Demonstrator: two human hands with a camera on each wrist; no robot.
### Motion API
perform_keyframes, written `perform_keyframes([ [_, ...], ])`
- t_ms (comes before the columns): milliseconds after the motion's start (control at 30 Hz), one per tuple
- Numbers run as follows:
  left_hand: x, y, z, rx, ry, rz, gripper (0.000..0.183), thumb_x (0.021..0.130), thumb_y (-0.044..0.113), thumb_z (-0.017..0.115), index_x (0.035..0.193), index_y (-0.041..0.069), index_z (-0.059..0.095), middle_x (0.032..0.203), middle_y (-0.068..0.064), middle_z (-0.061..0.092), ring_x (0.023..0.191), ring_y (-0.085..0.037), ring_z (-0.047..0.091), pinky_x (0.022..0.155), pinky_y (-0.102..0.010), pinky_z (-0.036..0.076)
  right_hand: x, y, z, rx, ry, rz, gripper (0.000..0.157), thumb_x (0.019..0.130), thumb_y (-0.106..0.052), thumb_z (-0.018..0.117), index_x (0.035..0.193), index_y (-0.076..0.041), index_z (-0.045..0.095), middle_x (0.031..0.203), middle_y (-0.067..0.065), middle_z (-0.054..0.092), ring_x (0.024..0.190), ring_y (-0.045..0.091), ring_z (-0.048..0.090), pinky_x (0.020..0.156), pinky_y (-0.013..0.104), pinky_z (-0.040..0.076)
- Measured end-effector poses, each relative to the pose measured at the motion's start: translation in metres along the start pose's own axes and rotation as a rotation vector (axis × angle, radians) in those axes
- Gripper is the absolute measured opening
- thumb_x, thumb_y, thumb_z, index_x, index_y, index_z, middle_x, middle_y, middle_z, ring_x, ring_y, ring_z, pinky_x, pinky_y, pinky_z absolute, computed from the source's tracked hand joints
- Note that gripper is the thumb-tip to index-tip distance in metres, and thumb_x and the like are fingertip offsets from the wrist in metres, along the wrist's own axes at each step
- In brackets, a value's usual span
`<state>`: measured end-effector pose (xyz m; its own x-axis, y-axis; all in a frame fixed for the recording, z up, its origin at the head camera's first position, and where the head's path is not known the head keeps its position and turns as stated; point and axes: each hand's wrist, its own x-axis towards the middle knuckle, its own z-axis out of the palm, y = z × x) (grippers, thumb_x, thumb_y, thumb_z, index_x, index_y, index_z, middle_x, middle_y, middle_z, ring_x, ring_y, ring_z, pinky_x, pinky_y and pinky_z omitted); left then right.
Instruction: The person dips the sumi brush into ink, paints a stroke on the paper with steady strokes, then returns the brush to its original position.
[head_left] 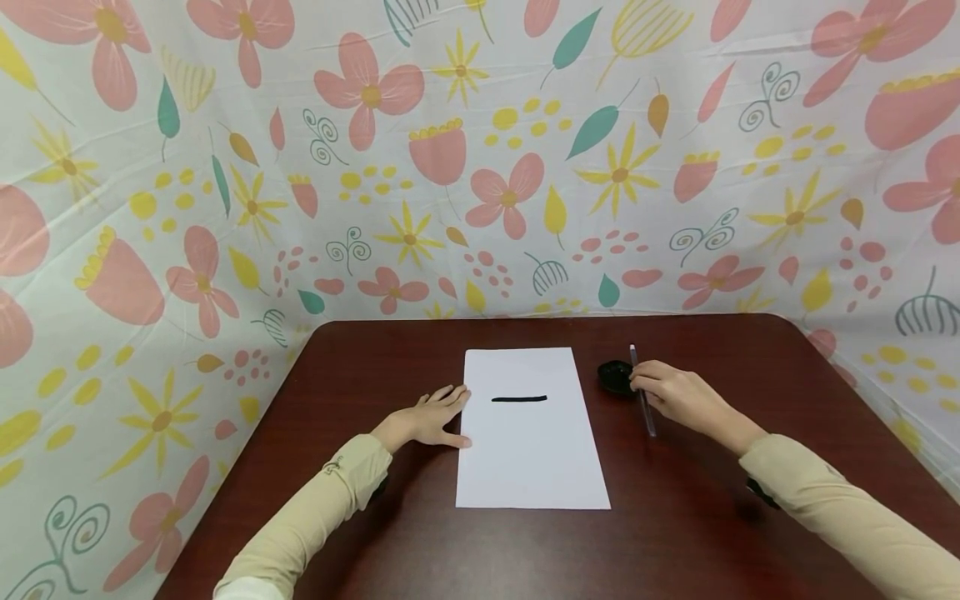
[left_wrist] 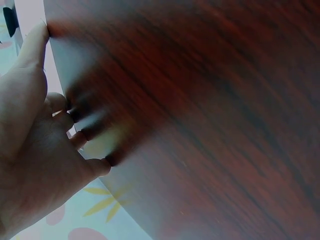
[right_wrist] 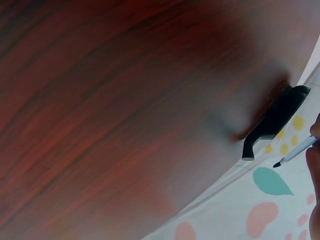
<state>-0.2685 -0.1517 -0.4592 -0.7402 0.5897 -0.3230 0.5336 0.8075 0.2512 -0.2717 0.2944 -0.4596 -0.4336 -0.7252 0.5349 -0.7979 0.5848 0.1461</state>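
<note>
A white sheet of paper [head_left: 525, 467] lies on the table, bearing one short black horizontal stroke [head_left: 519, 399]. My left hand [head_left: 433, 418] rests at the sheet's left edge, fingers spread and thumb apart, fingertips on the paper. To the right of the sheet my right hand [head_left: 675, 397] pinches a slim brush [head_left: 647, 413] with a pale neck and dark barrel. Its black tip shows in the right wrist view, where the brush [right_wrist: 300, 149] is held close beside a small black dish [right_wrist: 280, 115]. In the head view the dish [head_left: 611, 377] sits just left of the right fingers.
The dark red-brown wooden table [head_left: 540, 558] has rounded far corners. Behind it and at both sides hangs a white cloth [head_left: 450, 208] printed with pink, yellow and green flowers and leaves.
</note>
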Motion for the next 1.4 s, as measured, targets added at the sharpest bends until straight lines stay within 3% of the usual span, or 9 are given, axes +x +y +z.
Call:
perform_keyframes([
  [367,-0.001,0.001,0.0,0.003,0.003,0.004,0.093,0.084,0.059,0.05,0.148,0.009,0.006,0.155,-0.01,0.003,0.143,-0.033,0.002,0.108,-0.06,0.013,-0.011,0.003,-0.001,-0.065,-0.041,-0.038,0.033,0.058,0.004,0.076,0.088,-0.008,0.068,0.098,0.009,0.064,0.092,0.021,0.06,0.056,0.03,0.051],
  [533,-0.001,0.001,0.001,0.004,-0.003,-0.005,0.093,0.084,0.059,0.051,0.149,0.01,0.005,0.156,-0.009,0.002,0.143,-0.032,0.002,0.108,-0.06,0.012,-0.015,0.004,0.0,-0.076,-0.052,-0.053,0.011,0.082,-0.004,0.058,0.088,-0.007,0.068,0.097,0.009,0.063,0.092,0.02,0.059,0.058,0.031,0.051],
  [700,0.0,0.0,0.002,0.005,-0.002,-0.008,0.092,0.084,0.059,0.05,0.149,0.011,0.005,0.156,-0.009,0.002,0.143,-0.032,0.002,0.108,-0.06,0.013,-0.018,0.006,0.0,-0.086,-0.051,-0.072,0.059,0.096,-0.024,0.012,0.086,-0.008,0.067,0.095,0.008,0.063,0.089,0.02,0.058,0.056,0.031,0.05],
  [867,0.0,0.0,0.002,0.004,0.003,-0.003,0.092,0.084,0.06,0.049,0.149,0.01,0.005,0.156,-0.009,0.002,0.143,-0.032,0.002,0.108,-0.06,0.012,-0.019,0.007,0.0,-0.082,-0.077,-0.07,0.035,0.093,-0.013,0.032,0.085,-0.009,0.066,0.095,0.007,0.062,0.089,0.019,0.058,0.056,0.03,0.05],
  [933,0.001,-0.001,0.002,0.008,0.006,0.002,0.093,0.084,0.06,0.049,0.148,0.009,0.006,0.155,-0.01,0.003,0.143,-0.033,0.002,0.108,-0.06,0.012,-0.02,0.007,0.0,-0.078,-0.082,-0.068,0.019,0.081,-0.003,0.049,0.085,-0.009,0.066,0.094,0.007,0.062,0.089,0.018,0.058,0.056,0.03,0.05],
  [1033,0.001,-0.003,0.004,0.007,0.007,0.004,0.093,0.084,0.061,0.049,0.148,0.008,0.006,0.155,-0.01,0.003,0.143,-0.033,0.002,0.108,-0.06,0.012,-0.022,0.007,0.002,-0.072,-0.08,-0.062,0.026,0.064,0.006,0.06,0.085,-0.009,0.066,0.093,0.006,0.063,0.087,0.017,0.058,0.055,0.03,0.049],
  [1200,0.001,-0.003,0.004,0.002,0.005,0.002,0.093,0.084,0.06,0.049,0.149,0.01,0.005,0.156,-0.009,0.002,0.143,-0.032,0.002,0.108,-0.061,0.013,-0.025,0.008,0.003,-0.054,-0.082,-0.063,0.025,0.077,-0.001,0.044,0.086,-0.009,0.066,0.093,0.006,0.063,0.087,0.016,0.057,0.055,0.029,0.049],
  [1333,0.001,-0.003,0.003,0.005,0.006,0.007,0.093,0.084,0.061,0.049,0.149,0.01,0.005,0.156,-0.009,0.002,0.143,-0.033,0.002,0.107,-0.061,0.013,-0.027,0.009,0.004,-0.056,-0.072,-0.064,0.043,0.087,-0.012,0.022,0.084,-0.01,0.065,0.091,0.005,0.062,0.085,0.015,0.057,0.053,0.028,0.048],
  [1400,0.001,-0.003,0.003,0.006,0.006,0.006,0.093,0.084,0.06,0.049,0.149,0.01,0.005,0.156,-0.009,0.002,0.143,-0.032,0.002,0.107,-0.061,0.013,-0.027,0.008,0.003,-0.053,-0.067,-0.059,0.039,0.087,-0.009,0.026,0.083,-0.01,0.065,0.091,0.004,0.062,0.084,0.014,0.058,0.052,0.027,0.047],
])
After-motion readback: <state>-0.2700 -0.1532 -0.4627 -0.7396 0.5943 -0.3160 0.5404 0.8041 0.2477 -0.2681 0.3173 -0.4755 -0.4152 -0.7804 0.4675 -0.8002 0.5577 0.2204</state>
